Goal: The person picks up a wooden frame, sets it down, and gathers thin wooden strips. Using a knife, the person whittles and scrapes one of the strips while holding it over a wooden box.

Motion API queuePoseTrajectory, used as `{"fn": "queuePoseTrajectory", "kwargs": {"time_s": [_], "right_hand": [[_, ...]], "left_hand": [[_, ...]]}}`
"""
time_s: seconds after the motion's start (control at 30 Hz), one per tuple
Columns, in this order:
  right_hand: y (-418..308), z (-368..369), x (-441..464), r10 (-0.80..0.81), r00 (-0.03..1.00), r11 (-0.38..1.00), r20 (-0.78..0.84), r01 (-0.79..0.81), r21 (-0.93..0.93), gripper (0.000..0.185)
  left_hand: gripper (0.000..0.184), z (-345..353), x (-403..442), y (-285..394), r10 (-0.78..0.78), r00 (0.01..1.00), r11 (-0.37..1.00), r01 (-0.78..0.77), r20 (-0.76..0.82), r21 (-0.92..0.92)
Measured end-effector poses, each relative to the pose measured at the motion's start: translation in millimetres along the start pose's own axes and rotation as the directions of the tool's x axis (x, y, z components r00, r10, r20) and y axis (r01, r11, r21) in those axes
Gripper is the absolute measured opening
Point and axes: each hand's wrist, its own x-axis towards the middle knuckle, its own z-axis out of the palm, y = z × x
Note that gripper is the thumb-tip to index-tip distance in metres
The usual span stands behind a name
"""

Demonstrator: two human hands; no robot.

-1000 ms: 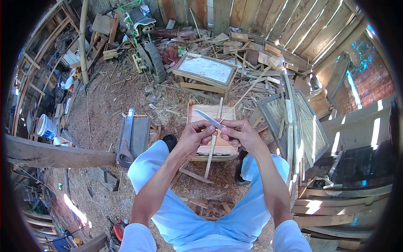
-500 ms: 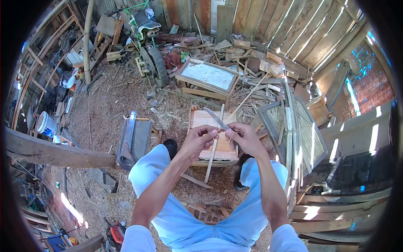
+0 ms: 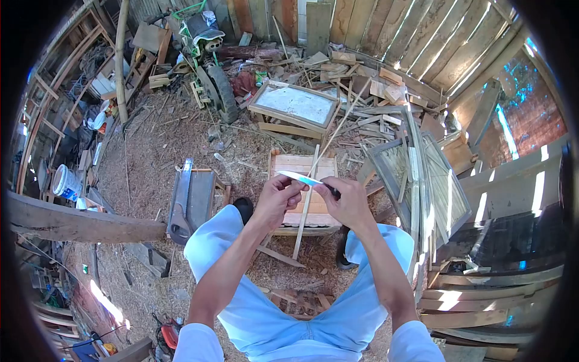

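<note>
My right hand [image 3: 345,199] is closed around the dark handle of a knife [image 3: 300,178]. The blade points left, lies nearly level and catches bright light. Just under the blade, my left hand [image 3: 278,198] has its fingertips pinched together; whatever they hold is too small to make out. Both hands are above a low wooden bench [image 3: 304,219] made of pale boards. Below the hands, a thin wooden strip [image 3: 301,234] lies lengthwise across the bench and sticks out past its near edge.
To the left, a handsaw [image 3: 184,199] rests on a dark box [image 3: 202,196]. Ahead stand a framed panel [image 3: 294,104] and a motorbike [image 3: 218,90] near a heap of wood scraps [image 3: 368,114]. Wooden frames [image 3: 443,187] lean at right. A beam [image 3: 84,218] juts in from the left.
The knife blade has swung down from pointing up and left to nearly level, its tip now over my left fingers. My right hand has turned with it.
</note>
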Motion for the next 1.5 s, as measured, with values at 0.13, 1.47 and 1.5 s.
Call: {"fn": "queuePoseTrajectory", "kwargs": {"time_s": [0.13,1.47,1.5], "right_hand": [[0,-6,1,0.004,0.995,0.999,0.103,0.000,-0.038,0.027],[56,-45,45,0.104,0.958,0.930,-0.268,-0.189,-0.314,0.034],[58,-48,49,0.102,0.957,0.930,-0.272,-0.189,-0.316,0.034]], "left_hand": [[0.010,0,-2,2,-0.018,0.999,1.000,0.018,0.028,0.010],[0.020,-2,-11,3,-0.167,0.986,0.986,0.167,0.019,-0.007],[0.020,-2,-12,2,-0.171,0.985,0.985,0.171,0.013,-0.003]]}}
